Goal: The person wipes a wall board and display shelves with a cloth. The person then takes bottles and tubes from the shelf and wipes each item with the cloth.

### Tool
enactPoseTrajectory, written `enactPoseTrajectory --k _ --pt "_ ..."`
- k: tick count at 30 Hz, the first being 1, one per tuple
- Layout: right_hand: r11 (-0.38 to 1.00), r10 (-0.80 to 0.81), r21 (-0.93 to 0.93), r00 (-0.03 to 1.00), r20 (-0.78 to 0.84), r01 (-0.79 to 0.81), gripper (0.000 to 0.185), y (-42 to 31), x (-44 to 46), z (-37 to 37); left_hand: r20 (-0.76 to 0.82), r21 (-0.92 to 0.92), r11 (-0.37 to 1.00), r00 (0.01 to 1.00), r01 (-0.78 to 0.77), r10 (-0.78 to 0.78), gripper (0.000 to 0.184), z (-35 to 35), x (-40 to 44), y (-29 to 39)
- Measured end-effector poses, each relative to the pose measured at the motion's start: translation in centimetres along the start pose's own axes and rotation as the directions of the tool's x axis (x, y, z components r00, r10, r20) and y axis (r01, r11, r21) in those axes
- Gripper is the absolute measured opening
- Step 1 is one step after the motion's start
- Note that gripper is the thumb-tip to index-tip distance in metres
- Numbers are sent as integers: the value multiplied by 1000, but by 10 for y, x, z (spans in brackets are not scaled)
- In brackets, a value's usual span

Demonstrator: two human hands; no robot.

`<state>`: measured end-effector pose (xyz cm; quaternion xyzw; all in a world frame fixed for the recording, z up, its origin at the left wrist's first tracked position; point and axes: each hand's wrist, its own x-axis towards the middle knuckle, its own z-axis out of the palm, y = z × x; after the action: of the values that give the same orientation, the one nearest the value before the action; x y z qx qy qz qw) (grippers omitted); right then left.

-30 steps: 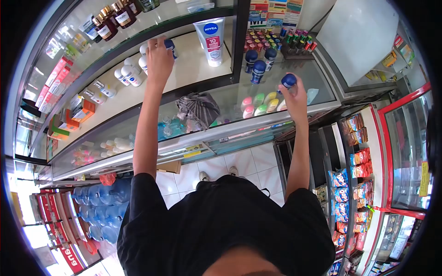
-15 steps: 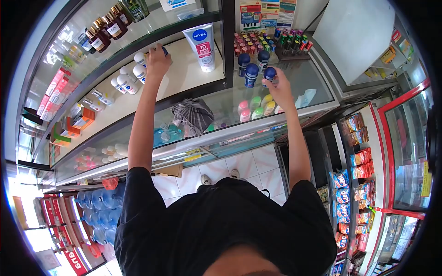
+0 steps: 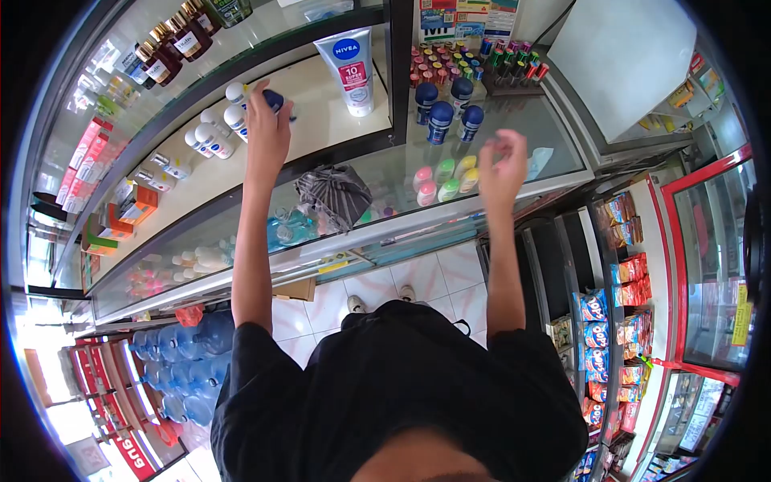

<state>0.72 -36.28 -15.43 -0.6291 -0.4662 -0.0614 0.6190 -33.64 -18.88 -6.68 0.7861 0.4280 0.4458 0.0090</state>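
Observation:
My left hand (image 3: 269, 124) is over the shelf, its fingers closed round a dark blue roll-on bottle (image 3: 273, 100). White roll-on bottles (image 3: 214, 143) stand just left of it, and a large Nivea tube (image 3: 353, 74) stands upright to its right. My right hand (image 3: 503, 165) is above the glass counter with nothing in it, its fingers apart and partly curled. Several blue roll-on bottles (image 3: 439, 122) stand on the glass counter (image 3: 526, 124), left of my right hand. Pink, green and yellow bottles (image 3: 446, 190) show under the glass.
A dark crumpled bag (image 3: 334, 197) lies at the counter's middle. Small colourful bottles (image 3: 450, 63) stand at the back. Dark perfume bottles (image 3: 189, 40) are on the upper shelf. Snack packs (image 3: 595, 337) hang at right, and blue water jugs (image 3: 193, 341) are stacked at lower left.
My right hand has let go of a blue roll-on bottle, now standing with the others on the counter, and has moved right. More of the blue bottle in my left hand now shows.

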Motion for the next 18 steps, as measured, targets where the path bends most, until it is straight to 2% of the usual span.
enactPoseTrajectory --k 2,3,5,6,9,12,13,15,18 --pt "988 -33 156 989 142 10 28 -58 -28 11 13 -125 990 998 61 -60 57 -18 -23 19" --pt "981 -138 167 962 234 100 30 -77 -40 22 70 -304 933 981 191 -178 57 -25 -35 28" --pt "949 -299 210 884 360 235 35 -109 -54 49 242 -594 680 901 430 -358 59 -36 -53 41" --pt "929 -359 238 845 397 283 38 -123 -60 64 247 -674 617 911 407 -330 65 -33 -64 36" --pt "912 -400 161 727 558 378 41 -144 -80 99 271 -738 498 876 456 -400 68 -43 -85 39" --pt "924 -306 67 619 723 378 37 -139 -97 127 319 -739 428 830 520 -456 64 -55 -103 24" --pt "947 -288 108 651 702 302 36 -136 -99 133 328 -743 403 816 534 -476 63 -60 -109 22" --pt "970 -242 190 711 660 155 34 -137 -96 136 289 -726 459 833 512 -472 59 -64 -117 18" --pt "875 -136 434 751 646 -215 30 -155 -101 139 216 -756 499 881 424 -422 59 -50 -132 14"
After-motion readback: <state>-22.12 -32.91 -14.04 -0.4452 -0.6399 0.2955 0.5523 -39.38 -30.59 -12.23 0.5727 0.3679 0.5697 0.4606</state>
